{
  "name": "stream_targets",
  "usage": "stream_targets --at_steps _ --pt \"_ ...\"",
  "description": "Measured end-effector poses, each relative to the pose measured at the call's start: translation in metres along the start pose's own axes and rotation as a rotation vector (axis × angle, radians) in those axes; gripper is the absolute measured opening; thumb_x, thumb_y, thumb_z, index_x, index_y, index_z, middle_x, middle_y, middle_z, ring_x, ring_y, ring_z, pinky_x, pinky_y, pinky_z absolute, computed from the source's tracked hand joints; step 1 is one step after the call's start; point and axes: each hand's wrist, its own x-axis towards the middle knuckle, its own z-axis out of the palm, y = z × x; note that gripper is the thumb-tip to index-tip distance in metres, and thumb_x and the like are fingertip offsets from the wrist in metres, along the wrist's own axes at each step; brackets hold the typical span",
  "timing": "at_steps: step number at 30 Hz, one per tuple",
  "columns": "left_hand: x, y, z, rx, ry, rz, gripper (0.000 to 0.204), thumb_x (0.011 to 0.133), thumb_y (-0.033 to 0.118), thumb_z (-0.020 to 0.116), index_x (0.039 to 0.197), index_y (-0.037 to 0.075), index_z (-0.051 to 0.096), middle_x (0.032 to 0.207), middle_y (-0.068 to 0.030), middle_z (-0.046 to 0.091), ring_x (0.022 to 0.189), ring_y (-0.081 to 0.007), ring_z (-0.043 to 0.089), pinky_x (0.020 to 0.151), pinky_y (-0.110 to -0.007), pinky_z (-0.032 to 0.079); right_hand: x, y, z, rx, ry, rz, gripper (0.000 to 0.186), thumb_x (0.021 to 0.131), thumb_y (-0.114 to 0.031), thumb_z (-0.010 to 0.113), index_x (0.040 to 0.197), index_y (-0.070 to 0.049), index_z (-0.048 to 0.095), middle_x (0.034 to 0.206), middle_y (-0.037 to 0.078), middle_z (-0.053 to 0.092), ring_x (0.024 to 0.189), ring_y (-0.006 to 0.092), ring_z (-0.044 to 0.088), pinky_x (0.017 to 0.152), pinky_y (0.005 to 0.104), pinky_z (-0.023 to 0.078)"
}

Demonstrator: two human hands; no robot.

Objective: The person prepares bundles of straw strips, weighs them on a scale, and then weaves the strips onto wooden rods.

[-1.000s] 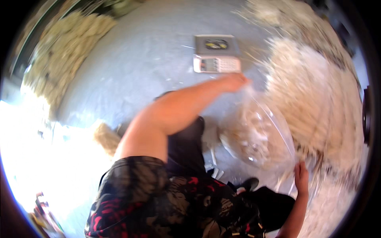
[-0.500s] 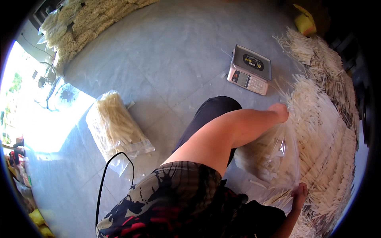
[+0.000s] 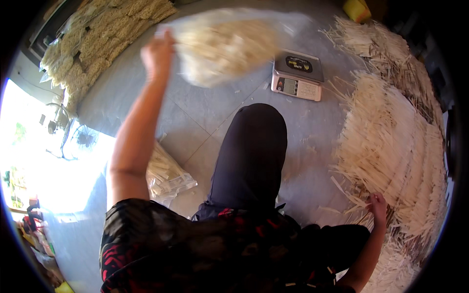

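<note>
My left hand (image 3: 157,54) is raised high at the upper left and grips the neck of a clear plastic bag (image 3: 229,44) full of pale sticks. The bag hangs blurred in the air above the grey floor, just left of the electronic scale (image 3: 297,75). My right hand (image 3: 377,202) is low at the right, fingers curled at the near edge of a big heap of loose pale sticks (image 3: 391,141). I cannot tell whether it grips any of them. My black-clad knee (image 3: 251,151) juts forward between the two hands.
Another filled clear bag (image 3: 166,176) lies on the floor by my left arm. Several filled bags are stacked along the wall (image 3: 93,44) at the upper left. A yellow object (image 3: 355,9) sits at the top right. Bright sunlight washes out the left floor.
My left hand has lifted the filled bag from beside the stick heap up and across to the upper left. My right hand let go of the bag and stays low by the heap.
</note>
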Motion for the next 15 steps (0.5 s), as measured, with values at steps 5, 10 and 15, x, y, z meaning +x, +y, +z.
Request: stream_targets --at_steps 5,10,15 --pt "0.093 -0.076 -0.152 -0.092 0.368 0.11 0.049 0.09 0.046 0.057 0.076 0.0 0.067 0.062 -0.0044 0.061 0.06 -0.0122 0.055 0.061 -0.028 0.044 0.01 -0.029 0.02 0.012 -0.162 0.038 0.017 0.093 -0.026 0.057 0.097 -0.009 0.059 0.069 0.002 0.061 0.053 0.0098 0.057 0.047 0.0227 0.045" --pt "0.099 -0.159 -0.308 0.477 0.326 0.26 0.049 0.092 0.046 0.05 0.092 0.001 0.067 0.081 -0.0099 0.068 0.071 -0.0179 0.061 0.066 -0.031 0.046 0.021 -0.042 0.044 0.071 -0.279 -0.002 0.017 0.093 -0.026 0.057 0.097 -0.009 0.059 0.069 0.003 0.061 0.055 0.0095 0.059 0.047 0.0228 0.046" --pt "0.054 -0.31 -0.415 1.173 0.434 0.343 0.04 0.094 0.044 0.047 0.092 0.008 0.065 0.08 -0.0083 0.066 0.068 -0.0276 0.065 0.058 -0.037 0.052 0.017 -0.015 0.038 0.281 -0.233 0.034 0.012 0.093 -0.019 0.058 0.095 -0.007 0.059 0.066 0.003 0.058 0.048 0.0087 0.052 0.042 0.0229 0.04"
